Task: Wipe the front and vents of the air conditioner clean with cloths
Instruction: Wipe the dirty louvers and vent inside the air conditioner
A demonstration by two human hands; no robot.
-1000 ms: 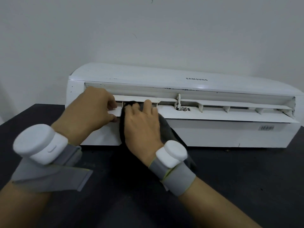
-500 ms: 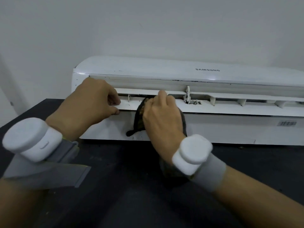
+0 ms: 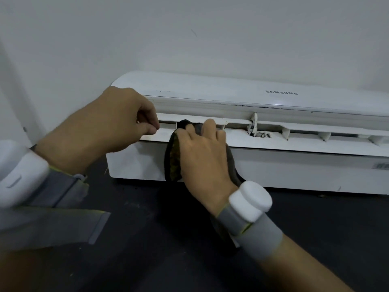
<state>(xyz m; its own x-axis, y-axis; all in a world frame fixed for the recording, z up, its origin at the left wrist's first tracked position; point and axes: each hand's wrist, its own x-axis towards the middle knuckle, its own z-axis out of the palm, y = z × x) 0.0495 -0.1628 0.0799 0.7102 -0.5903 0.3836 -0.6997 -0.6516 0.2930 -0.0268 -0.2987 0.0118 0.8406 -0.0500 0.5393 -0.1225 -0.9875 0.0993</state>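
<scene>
Where the view starts, at the bottom edge, both forearms reach forward over a dark table top. Each wrist carries a white puck-shaped device on a grey band. The left wrist device is large and close at the frame's left; the right wrist device is nearer centre. A loose grey strap end sticks out from the left band.

Right hand: palm down on a dark grey cloth, fingers stretched out and close together. The tips push the cloth into the vent slot of the air conditioner. Thumb hidden. The cloth lies between hand and unit, covering part of the lower flap and the front face below it. It trails down past the wrist toward the table. A yellowish patch shows on its folded left edge.

Left hand: just left of the right hand, not touching it. Fingers curled, thumb tip against forefinger at the left end of the slot. Whether the flap's edge sits inside that pinch: cannot tell.

Air conditioner: white, long, standing on the table before a plain pale wall. Lower flap tilted open, with a row of small upright fins behind it. A white hinge bracket stands mid-slot. Dark specks run along the seam under the top panel. Grey brand lettering sits on that panel. A label on the front face is cut off by the right frame edge.
</scene>
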